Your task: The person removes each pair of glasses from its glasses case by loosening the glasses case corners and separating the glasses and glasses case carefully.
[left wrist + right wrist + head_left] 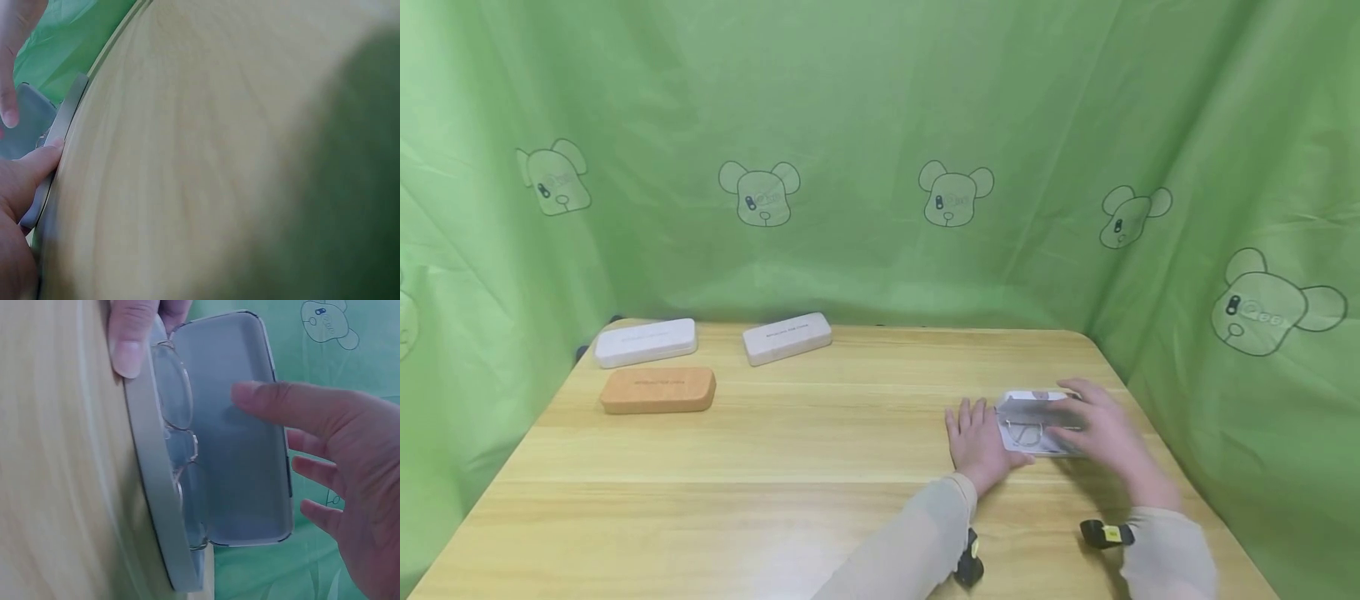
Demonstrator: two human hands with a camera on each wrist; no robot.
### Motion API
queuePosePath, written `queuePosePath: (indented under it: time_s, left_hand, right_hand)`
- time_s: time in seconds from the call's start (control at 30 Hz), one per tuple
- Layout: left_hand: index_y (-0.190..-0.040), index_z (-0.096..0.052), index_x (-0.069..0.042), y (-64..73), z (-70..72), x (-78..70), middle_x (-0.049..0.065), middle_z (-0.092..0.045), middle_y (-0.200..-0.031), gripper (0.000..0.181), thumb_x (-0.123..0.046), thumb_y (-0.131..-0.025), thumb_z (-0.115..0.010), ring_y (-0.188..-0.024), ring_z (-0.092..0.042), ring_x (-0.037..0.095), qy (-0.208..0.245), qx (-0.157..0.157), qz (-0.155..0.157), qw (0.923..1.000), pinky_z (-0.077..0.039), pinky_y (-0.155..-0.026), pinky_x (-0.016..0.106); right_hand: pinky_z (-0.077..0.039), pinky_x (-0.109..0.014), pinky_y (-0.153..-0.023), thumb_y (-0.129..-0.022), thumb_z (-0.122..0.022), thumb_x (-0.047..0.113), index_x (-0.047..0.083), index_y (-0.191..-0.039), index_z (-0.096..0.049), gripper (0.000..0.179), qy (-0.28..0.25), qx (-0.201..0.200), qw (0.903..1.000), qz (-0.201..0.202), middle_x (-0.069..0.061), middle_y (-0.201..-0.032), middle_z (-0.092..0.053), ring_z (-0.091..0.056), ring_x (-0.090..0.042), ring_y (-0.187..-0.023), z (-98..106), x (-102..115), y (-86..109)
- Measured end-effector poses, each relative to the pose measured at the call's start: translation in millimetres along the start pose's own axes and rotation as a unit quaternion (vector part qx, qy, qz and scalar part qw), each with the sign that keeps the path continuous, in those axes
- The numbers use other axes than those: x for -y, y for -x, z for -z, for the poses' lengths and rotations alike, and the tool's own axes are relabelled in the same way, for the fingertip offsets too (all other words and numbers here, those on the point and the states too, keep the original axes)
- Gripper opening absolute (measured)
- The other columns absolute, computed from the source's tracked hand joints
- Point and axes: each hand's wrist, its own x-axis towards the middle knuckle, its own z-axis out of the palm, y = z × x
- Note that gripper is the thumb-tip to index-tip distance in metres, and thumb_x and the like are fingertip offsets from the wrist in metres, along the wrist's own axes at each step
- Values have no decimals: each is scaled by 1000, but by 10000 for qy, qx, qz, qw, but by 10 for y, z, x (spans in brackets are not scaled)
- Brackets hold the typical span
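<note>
Toward the right edge of the wooden table [737, 517], a pale glasses case [153, 475] is lying open, its lid [244, 481] standing up along the far side and wire-rimmed glasses [175, 387] sitting in the base. At its left end the left hand [981, 446] is bracing it: the fingers are stretching out straight, the thumb is pressing on the near wall, and nothing is being clenched. Over the right part, the right hand [1101, 429] is reaching about the lid with loosely spread fingers, the thumb before its inner face and the others behind its edge; whether they are touching it, I cannot tell.

The case is probably behaving as a light, stiff shell, rather slippery outside, so the base is likely needing that steadying press. For the lid, the middle of the free edge is looking like the surest hold, away from the hinge. The glasses are seeming the fragile part, so any hold is best going on the bridge, sparing the thin rims and lenses.

Well apart on the left, an orange case [658, 393] is lying just nearer than a white case [647, 342].
</note>
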Motion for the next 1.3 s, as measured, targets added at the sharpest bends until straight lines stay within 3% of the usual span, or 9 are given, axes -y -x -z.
queuePosePath:
  time_s: [0.13,0.43,0.77,1.3]
  left_hand:
    - [-144,-42,-26,-2,9,-3,-12,-38,-154,103,-79,-60,-70,-150,-24,16,-61,-6,10,10000,-16,-125,44]
    - [-144,-42,-26,-15,-3,5,-12,-38,-154,103,-80,-60,-69,-149,-25,16,-82,-58,-4,9999,-16,-125,44]
    - [-143,-43,-27,2,28,-7,-12,-40,-153,103,-79,-58,-71,-148,-27,16,-42,-128,-9,9999,-18,-124,43]
    - [-141,-44,-27,-9,-24,4,-13,-41,-152,102,-79,-58,-71,-148,-27,16,-63,-187,-7,9998,-18,-124,43]
  right_hand:
    - [-42,-63,-95,-63,-87,14,8,-93,-74,34,234,18,9997,85,-25,-125,-59,-55,-45,-111,-44,-21,4]
    - [-32,-70,-101,-65,-85,14,9,-91,-72,29,492,153,9987,-2,-27,-129,-56,-45,-51,-123,-136,-54,3]
    - [-29,-69,-106,-69,-83,14,8,-88,-72,23,958,245,9950,-141,-27,-131,-55,-42,-50,-127,-194,-67,9]
    - [-23,-72,-107,-66,-83,9,10,-78,-71,17,929,310,9949,-250,-30,-137,-47,-35,-55,-130,-243,-42,34]
